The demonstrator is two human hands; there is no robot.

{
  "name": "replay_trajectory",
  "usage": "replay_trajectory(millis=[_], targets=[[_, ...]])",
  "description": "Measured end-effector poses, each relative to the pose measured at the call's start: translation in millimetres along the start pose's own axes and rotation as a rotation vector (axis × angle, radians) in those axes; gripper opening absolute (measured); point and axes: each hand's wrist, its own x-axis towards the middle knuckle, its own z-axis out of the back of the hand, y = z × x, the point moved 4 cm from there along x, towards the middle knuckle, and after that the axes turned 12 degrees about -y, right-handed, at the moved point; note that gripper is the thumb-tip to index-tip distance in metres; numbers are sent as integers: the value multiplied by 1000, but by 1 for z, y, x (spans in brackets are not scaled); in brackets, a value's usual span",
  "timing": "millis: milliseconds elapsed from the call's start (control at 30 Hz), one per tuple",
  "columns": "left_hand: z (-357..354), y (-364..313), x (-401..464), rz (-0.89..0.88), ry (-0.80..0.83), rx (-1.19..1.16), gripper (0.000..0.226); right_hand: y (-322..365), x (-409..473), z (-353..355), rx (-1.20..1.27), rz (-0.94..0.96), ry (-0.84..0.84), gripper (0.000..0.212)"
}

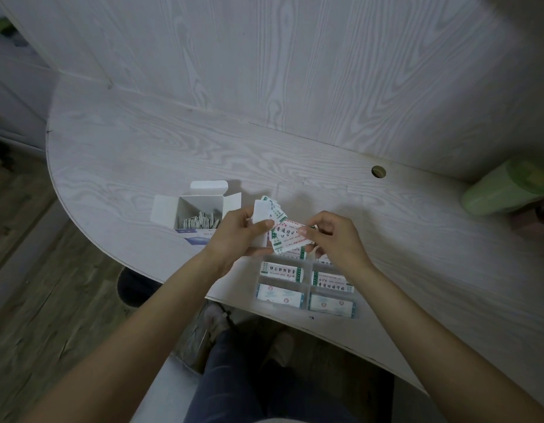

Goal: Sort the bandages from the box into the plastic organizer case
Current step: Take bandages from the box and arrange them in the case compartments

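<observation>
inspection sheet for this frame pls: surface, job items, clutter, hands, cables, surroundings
Surface: pale wood-grain table with a rounded edge and a round hole near the back panel.
Job items: open white box with bandages still inside; clear organizer case at the near edge, four visible compartments each holding bandages; fanned stack of bandages held above the case.
Clutter: pale green object at far right, blurred.
Hands: left hand grips the stack; right hand pinches one bandage of it.
Cables: nothing seen.
Surroundings: wood-grain wall panel behind the table; wooden floor below; the person's legs under the edge.
</observation>
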Motion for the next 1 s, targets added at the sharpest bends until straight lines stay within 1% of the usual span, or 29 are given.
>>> replay_trajectory(millis=[67, 167, 267, 400, 467, 533, 733, 833, 933, 1000], targets=[[2, 0, 0, -30, -5, 40, 13, -4, 2, 1, -16, -2, -33, 10], [6, 2, 1, -96, -45, 140, 15, -12, 7, 4, -35, 1, -122, 14], [7, 4, 1, -134, -79, 180, 19, -25, 10, 2, -136, 50, -204, 18], [8, 8, 0, -143, -79, 189, 17, -41, 5, -13, -305, 130, -252, 12], [9, 11, 0, -135, -80, 196, 17, -44, 3, -19, -345, 160, -265, 12], [11, 13, 0, -128, -83, 202, 16, -44, 1, -23, -397, 191, -244, 11], [15, 13, 2, -120, -94, 197, 18, -39, 3, -26, -627, 248, -68, 9], [14, 11, 5, -123, -91, 199, 20, -37, 4, -28, -748, 325, 8, 20], [11, 10, 7, -112, -85, 181, 20, -35, 4, -32, -955, 436, 79, 25], [10, 10, 8, -114, -85, 184, 20, -35, 5, -35, -1042, 472, 102, 28]])
